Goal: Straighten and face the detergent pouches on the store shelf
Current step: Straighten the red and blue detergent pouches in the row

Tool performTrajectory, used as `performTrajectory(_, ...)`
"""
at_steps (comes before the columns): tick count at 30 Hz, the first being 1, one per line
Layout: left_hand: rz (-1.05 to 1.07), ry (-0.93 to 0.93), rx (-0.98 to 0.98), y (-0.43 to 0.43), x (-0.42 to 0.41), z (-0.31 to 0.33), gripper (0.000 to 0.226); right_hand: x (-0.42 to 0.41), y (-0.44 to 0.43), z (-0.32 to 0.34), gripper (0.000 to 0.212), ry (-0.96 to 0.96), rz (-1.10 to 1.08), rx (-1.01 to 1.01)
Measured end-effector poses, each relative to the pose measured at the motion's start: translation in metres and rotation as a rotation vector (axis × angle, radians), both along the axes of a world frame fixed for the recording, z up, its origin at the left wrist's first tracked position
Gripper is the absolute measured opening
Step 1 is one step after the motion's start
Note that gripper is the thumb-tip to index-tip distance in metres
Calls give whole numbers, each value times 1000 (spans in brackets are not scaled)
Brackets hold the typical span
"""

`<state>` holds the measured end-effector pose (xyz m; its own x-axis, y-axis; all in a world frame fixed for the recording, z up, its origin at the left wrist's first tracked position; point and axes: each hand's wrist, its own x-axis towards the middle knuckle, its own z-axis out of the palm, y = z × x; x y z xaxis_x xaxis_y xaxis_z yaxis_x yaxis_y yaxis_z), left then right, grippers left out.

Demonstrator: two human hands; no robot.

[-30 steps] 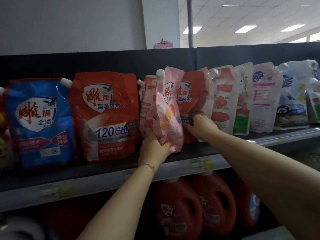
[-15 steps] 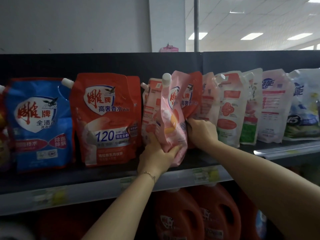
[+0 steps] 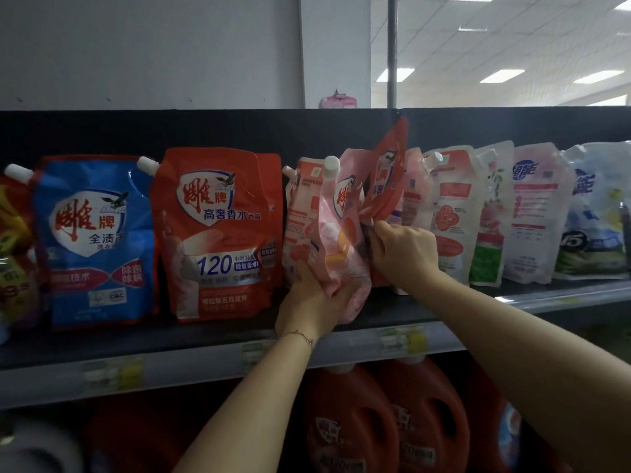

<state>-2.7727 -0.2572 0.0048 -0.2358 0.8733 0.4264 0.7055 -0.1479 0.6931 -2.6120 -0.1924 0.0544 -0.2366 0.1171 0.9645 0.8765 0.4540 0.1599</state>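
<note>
Head view is showing a blue pouch point(image 3: 92, 240) and a big red pouch point(image 3: 218, 233) standing upright on the shelf point(image 3: 205, 336), fronts facing out. Just right of them, the left hand point(image 3: 314, 302) is gripping the bottom of a pink pouch point(image 3: 341, 240), fingers curled round it. That pouch is standing tall, cap up, front turned partly rightward. Beside it, the right hand point(image 3: 406, 254) is pinching the lower part of a second red pouch point(image 3: 387, 179), which is tilting, top corner pointing up and right. White pouches point(image 3: 454, 213) are lining the shelf farther right.
</note>
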Motion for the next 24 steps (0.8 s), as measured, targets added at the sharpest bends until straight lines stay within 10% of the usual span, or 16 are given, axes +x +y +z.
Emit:
performTrajectory(11, 116, 117, -163, 5, 14, 11, 106, 33, -49, 17, 40, -224, -52, 219)
performTrajectory(24, -423, -489, -309, 22, 39, 33, 56, 50, -101, 15, 26, -172, 9, 294)
